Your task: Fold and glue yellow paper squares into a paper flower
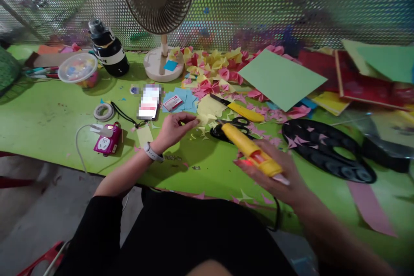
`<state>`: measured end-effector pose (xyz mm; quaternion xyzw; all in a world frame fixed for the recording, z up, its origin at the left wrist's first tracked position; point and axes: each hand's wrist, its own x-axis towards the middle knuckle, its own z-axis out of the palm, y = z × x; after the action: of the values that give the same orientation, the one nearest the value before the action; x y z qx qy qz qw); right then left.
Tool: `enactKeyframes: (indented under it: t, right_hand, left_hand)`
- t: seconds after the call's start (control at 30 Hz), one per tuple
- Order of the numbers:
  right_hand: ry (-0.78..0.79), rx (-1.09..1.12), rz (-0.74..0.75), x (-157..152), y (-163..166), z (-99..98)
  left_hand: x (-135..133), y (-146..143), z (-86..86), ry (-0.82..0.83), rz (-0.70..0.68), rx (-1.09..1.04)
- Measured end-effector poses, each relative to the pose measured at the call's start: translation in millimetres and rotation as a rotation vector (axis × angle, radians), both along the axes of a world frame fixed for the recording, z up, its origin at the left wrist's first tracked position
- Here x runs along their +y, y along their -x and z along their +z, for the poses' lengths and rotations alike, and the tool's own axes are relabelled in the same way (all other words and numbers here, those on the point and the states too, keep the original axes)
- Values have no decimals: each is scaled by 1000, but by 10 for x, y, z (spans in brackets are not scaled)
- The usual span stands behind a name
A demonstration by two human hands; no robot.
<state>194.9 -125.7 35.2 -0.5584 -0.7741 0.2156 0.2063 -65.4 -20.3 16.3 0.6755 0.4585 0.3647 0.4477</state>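
Just in front of the black-handled scissors [230,128] on the green bench [42,116], the right hand [274,172] hovers palm-up, its fingers closed around a yellow glue gun [250,150] that tilts with its nozzle toward the scissors. Left of the scissors, the left hand [173,129] stretches forward with a watch on the wrist, forearm angled across the bench edge, fingers curled and pinching a small yellow paper piece [204,118] that lies just beside the scissors. Beyond the scissors rests a yellow utility knife [241,110], and farther back a heap of pink and yellow folded papers [210,67] by the fan [159,13].
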Motion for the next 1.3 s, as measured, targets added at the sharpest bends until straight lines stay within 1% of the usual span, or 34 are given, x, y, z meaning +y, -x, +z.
enactKeyframes:
  t: [0.03,0.1,0.2,0.37,0.53,0.7,0.87,1.07,1.3]
  right_hand:
    - [-5,86,35,49,117,50]
    - [-9,155,86,128,285,123]
    - [-37,173,101,180,380,137]
    - [-8,194,72,178,360,62]
    - [27,211,36,183,351,42]
    - [52,217,31,188,331,19]
    - [43,207,45,192,310,-4]
    - [15,198,53,191,315,17]
    - [35,201,36,208,325,67]
  left_hand:
    - [-13,1,7,-1,-7,0]
    - [-32,4,20,-16,-14,17]
    - [-50,7,36,-45,-14,32]
    - [-82,1,48,-49,-16,-2]
    - [-100,-3,44,-78,-27,1]
    - [-97,-8,20,-167,-34,42]
    - [-106,-13,-8,-279,-50,62]
    - [-114,-19,0,-364,-53,76]
    - [-110,-21,-9,-404,-75,82]
